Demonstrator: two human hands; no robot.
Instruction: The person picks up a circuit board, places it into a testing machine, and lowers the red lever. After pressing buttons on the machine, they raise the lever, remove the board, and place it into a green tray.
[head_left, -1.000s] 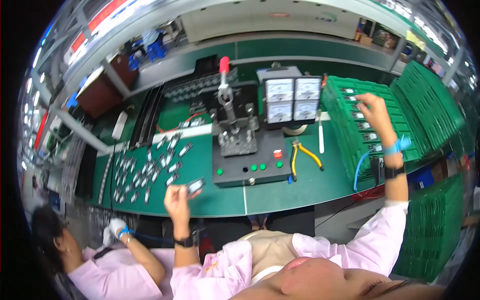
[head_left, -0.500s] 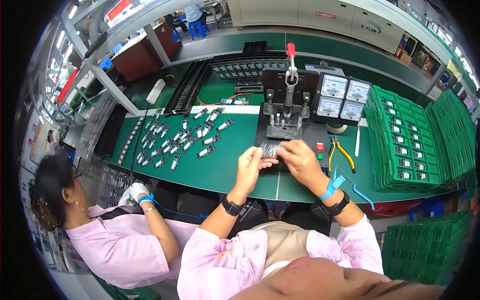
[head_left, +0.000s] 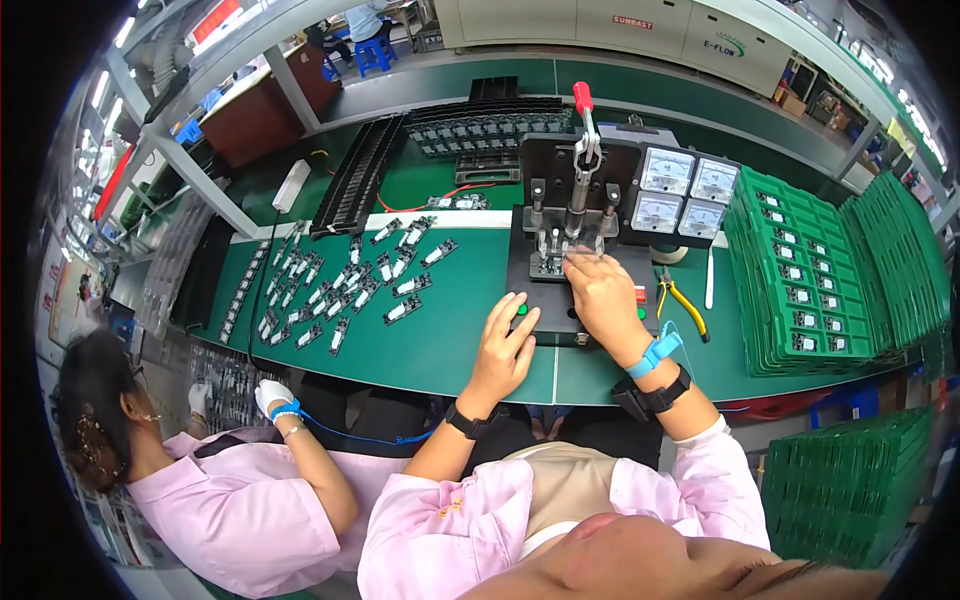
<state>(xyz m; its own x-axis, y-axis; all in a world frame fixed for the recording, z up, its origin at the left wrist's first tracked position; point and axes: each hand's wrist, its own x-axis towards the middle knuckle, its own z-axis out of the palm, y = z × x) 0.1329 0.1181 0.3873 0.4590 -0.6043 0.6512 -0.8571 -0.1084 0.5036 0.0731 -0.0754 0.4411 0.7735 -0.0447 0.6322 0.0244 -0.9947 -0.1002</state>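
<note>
In front of me stands a test fixture (head_left: 548, 268) with a toggle clamp; its red-tipped lever (head_left: 584, 100) points up. My right hand (head_left: 605, 305) reaches into the bed of the fixture, fingers bent together beside a clear plate (head_left: 590, 243). What its fingertips hold is hidden. Spread fingers of my left hand (head_left: 505, 345) rest on the front left of the black base (head_left: 555, 298), by a green button (head_left: 522, 310). Nothing shows in that hand. Many small circuit boards (head_left: 350, 280) with white parts lie scattered on the green mat to the left.
Panel meters (head_left: 688, 192) flank the fixture. Yellow-handled pliers (head_left: 685, 308) and white tweezers (head_left: 710, 278) lie to its right. Green trays (head_left: 760, 330) holding boards are stacked farther right. Black racks (head_left: 355, 180) stand at the back. A co-worker with white gloves (head_left: 272, 395) sits left.
Both hands were together before the fixture with a shiny clear piece. Now my left hand is apart on the base's left front, and my right hand has moved forward into the fixture.
</note>
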